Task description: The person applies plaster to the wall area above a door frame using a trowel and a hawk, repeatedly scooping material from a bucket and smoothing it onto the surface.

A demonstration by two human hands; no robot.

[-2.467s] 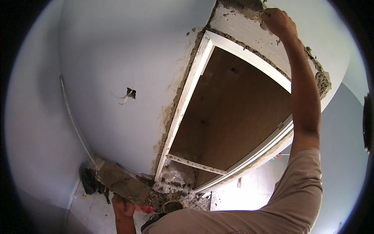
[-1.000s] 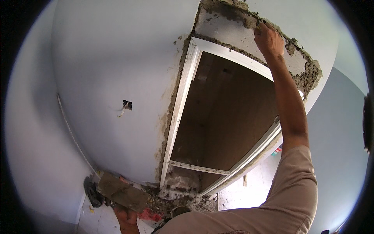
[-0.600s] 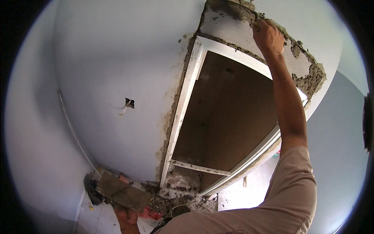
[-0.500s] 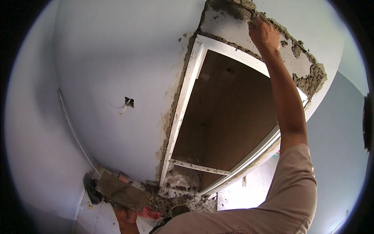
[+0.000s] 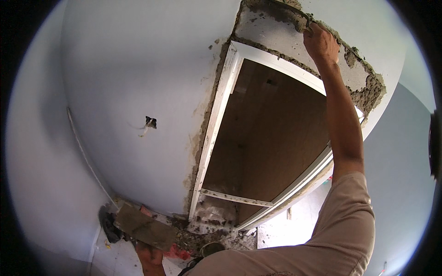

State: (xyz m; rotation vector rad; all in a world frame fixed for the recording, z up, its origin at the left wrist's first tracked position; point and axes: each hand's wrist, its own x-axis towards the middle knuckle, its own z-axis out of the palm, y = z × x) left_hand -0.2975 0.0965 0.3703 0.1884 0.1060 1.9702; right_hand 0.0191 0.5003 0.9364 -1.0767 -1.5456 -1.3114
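Note:
My right hand (image 5: 321, 43) is raised to the wall above the door frame, closed round the handle of a trowel (image 5: 301, 20). Its dark blade lies against the grey band of wall (image 5: 262, 27), beside a strip of rough wet mortar (image 5: 340, 40). Low on the left, my left hand (image 5: 149, 255) grips a flat rectangular mortar board (image 5: 145, 225) from beneath, so the fingers are mostly hidden. The board's face is smeared grey-brown. Below the mortared band stands the white door frame (image 5: 218, 119).
A socket hole with loose wires (image 5: 150, 123) sits in the left wall. A round bucket (image 5: 212, 249) stands on the floor amid mortar debris (image 5: 193, 232). Red plastic (image 5: 177, 252) lies near the board. A white crossbar (image 5: 237, 197) spans the frame low down.
My right hand has shifted a little right and down along the band, and more of the trowel shows. The left hand and board have hardly moved.

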